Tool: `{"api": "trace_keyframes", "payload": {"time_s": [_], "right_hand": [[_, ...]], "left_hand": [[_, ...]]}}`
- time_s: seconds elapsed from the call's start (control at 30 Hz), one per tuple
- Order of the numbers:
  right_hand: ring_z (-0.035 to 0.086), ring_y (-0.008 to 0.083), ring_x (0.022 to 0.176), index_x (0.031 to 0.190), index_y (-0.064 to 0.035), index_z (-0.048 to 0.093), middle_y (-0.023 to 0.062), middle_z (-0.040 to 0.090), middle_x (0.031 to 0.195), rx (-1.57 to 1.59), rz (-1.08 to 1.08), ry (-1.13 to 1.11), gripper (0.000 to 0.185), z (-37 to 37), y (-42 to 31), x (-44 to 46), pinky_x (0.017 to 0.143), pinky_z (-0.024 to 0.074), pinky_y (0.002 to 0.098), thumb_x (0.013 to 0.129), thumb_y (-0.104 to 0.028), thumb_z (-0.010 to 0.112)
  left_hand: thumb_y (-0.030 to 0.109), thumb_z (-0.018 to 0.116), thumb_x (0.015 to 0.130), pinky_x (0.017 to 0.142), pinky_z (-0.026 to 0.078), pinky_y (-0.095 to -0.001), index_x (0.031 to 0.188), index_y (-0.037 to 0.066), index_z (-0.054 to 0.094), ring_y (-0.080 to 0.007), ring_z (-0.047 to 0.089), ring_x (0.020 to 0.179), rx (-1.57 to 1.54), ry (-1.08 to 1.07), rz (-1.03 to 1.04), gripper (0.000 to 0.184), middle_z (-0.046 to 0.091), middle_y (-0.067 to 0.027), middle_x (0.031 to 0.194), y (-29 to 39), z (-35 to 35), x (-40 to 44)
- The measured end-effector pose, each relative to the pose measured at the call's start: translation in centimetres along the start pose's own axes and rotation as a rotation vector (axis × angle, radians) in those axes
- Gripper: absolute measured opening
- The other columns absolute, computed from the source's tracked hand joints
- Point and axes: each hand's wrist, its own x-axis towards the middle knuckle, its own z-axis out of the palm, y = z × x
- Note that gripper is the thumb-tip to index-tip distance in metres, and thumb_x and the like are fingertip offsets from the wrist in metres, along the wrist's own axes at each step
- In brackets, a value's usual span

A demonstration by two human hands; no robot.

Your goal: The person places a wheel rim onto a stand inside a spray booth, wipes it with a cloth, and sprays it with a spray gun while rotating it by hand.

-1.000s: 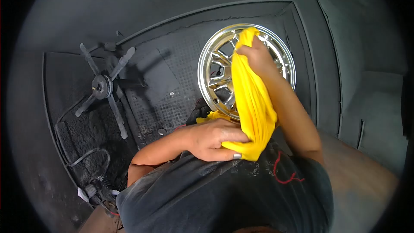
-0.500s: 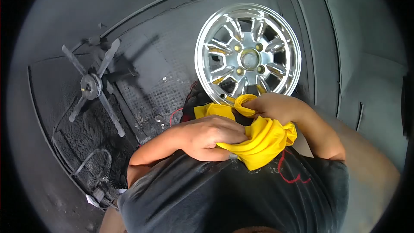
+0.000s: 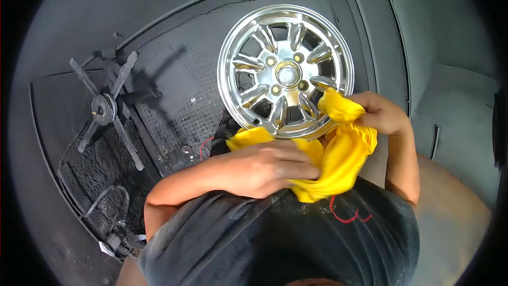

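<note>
A bright yellow cloth [image 3: 344,161] is bunched between my two hands, in front of my dark shirt. My left hand [image 3: 267,168] has its fingers curled into the cloth's lower left part, slightly blurred. On the other side, my right hand [image 3: 382,112] pinches a gathered fold that sticks up toward the wheel. A shiny polished alloy wheel [image 3: 254,64] stands just beyond the hands, its spoked face toward me. The cloth overlaps the wheel's lower right rim; whether it touches the metal I cannot tell.
To the left stands a grey four-armed metal stand [image 3: 105,108], coated in dust. A bent hose or rod [image 3: 111,193] lies below it. The perforated floor panel [image 3: 182,114] holds several small round bits. Grey walls [image 3: 450,90] enclose the right side.
My right hand has moved up and to the right, pulling a fold of the cloth out. My left hand keeps hold of it. The whole view has shifted slightly, with the wheel now further left.
</note>
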Motion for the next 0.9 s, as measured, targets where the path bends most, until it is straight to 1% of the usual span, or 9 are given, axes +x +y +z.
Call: {"api": "trace_keyframes", "payload": {"time_s": [0.13, 0.27, 0.33, 0.43, 0.5, 0.6, 0.7, 0.77, 0.9], "right_hand": [[0.064, 0.0210, 0.108, 0.129, 0.0042, 0.057, 0.0150, 0.067, 0.116, 0.745, -0.335, -0.103, 0.052, 4.7, -1.8, -2.3, 0.095, 0.0488, 0.0349, 0.084, -0.022, 0.066], [0.059, 0.0249, 0.118, 0.136, 0.0010, 0.049, 0.0142, 0.062, 0.127, 0.261, -0.294, -0.310, 0.068, 5.9, 1.3, -2.7, 0.098, 0.0461, 0.0373, 0.078, -0.019, 0.078], [0.062, 0.0303, 0.114, 0.133, 0.0011, 0.052, 0.0156, 0.066, 0.121, 0.014, -0.341, -0.267, 0.058, 7.3, 1.5, -3.0, 0.093, 0.0486, 0.0386, 0.079, -0.010, 0.069], [0.065, 0.0328, 0.108, 0.125, 0.0041, 0.057, 0.0199, 0.068, 0.113, -0.042, -0.339, -0.227, 0.050, 6.1, 3.9, -4.5, 0.090, 0.0500, 0.0385, 0.076, -0.006, 0.065], [0.068, 0.0327, 0.097, 0.112, 0.0044, 0.064, 0.0209, 0.070, 0.103, -0.092, -0.206, -0.118, 0.041, 3.4, 4.0, -6.4, 0.085, 0.0518, 0.0379, 0.072, -0.005, 0.063], [0.068, 0.0201, 0.086, 0.107, 0.0032, 0.066, 0.0134, 0.072, 0.094, -0.232, 0.177, 0.235, 0.035, -0.2, 0.8, -8.1, 0.080, 0.0522, 0.0346, 0.073, -0.002, 0.060], [0.062, 0.0387, 0.101, 0.117, 0.0005, 0.065, 0.0220, 0.068, 0.105, -0.936, 0.050, 0.432, 0.040, -3.1, -0.7, -5.6, 0.089, 0.0489, 0.0445, 0.078, -0.009, 0.063], [0.060, 0.0369, 0.109, 0.122, -0.0062, 0.065, 0.0193, 0.066, 0.114, -1.098, 0.205, 0.441, 0.042, -2.3, -4.4, -1.4, 0.094, 0.0475, 0.0452, 0.080, -0.011, 0.062], [0.065, 0.0367, 0.097, 0.116, -0.0105, 0.064, 0.0142, 0.069, 0.108, -1.375, 0.047, 0.457, 0.035, -4.1, -2.6, 7.9, 0.084, 0.0515, 0.0468, 0.083, -0.012, 0.054]], "left_hand": [[0.003, 0.064, 0.084, 0.090, 0.048, -0.0424, 0.123, 0.001, 0.057, -0.0343, 0.059, 0.105, 0.058, 0.263, 0.094, 0.040, 0.055, -0.0152, 0.122, -1.0, 5.1, 5.9], [0.011, 0.065, 0.088, 0.097, 0.047, -0.0399, 0.133, 0.001, 0.052, -0.0334, 0.056, 0.117, -0.041, -0.244, -0.018, 0.048, 0.050, -0.0160, 0.133, -0.3, 3.8, 5.7], [0.017, 0.068, 0.089, 0.097, 0.049, -0.0398, 0.126, -0.002, 0.059, -0.0331, 0.058, 0.118, -0.077, -0.236, 0.107, 0.042, 0.055, -0.0181, 0.131, 0.6, 1.5, 3.8], [0.028, 0.074, 0.085, 0.079, 0.054, -0.0372, 0.102, -0.003, 0.070, -0.0270, 0.069, 0.091, 0.074, 0.257, -0.060, 0.036, 0.068, -0.0178, 0.105, 1.2, -3.3, -0.6], [0.017, 0.064, 0.089, 0.083, 0.050, -0.0336, 0.111, -0.004, 0.061, -0.0180, 0.062, 0.088, 0.004, 0.899, -0.081, 0.031, 0.066, -0.0097, 0.099, -3.2, -5.5, -3.8], [0.027, 0.057, 0.097, 0.085, 0.044, -0.0275, 0.123, 0.000, 0.057, -0.0150, 0.057, 0.090, -0.065, 1.292, -0.444, 0.037, 0.062, -0.0086, 0.105, -12.5, -10.6, -6.7], [0.034, 0.052, 0.098, 0.085, 0.046, -0.0343, 0.123, 0.002, 0.060, -0.0198, 0.059, 0.098, -0.169, 1.169, -0.725, 0.041, 0.064, -0.0137, 0.114, -22.1, -12.5, -7.5], [0.029, 0.053, 0.099, 0.071, 0.054, -0.0350, 0.116, -0.004, 0.061, -0.0188, 0.065, 0.082, -0.339, 1.008, -0.756, 0.038, 0.068, -0.0131, 0.097, -27.1, -13.9, -7.0], [0.027, 0.053, 0.099, 0.067, 0.054, -0.0340, 0.114, -0.004, 0.061, -0.0183, 0.064, 0.077, -0.581, 0.866, -0.752, 0.036, 0.068, -0.0126, 0.094, -30.0, -14.8, -4.3]]}}
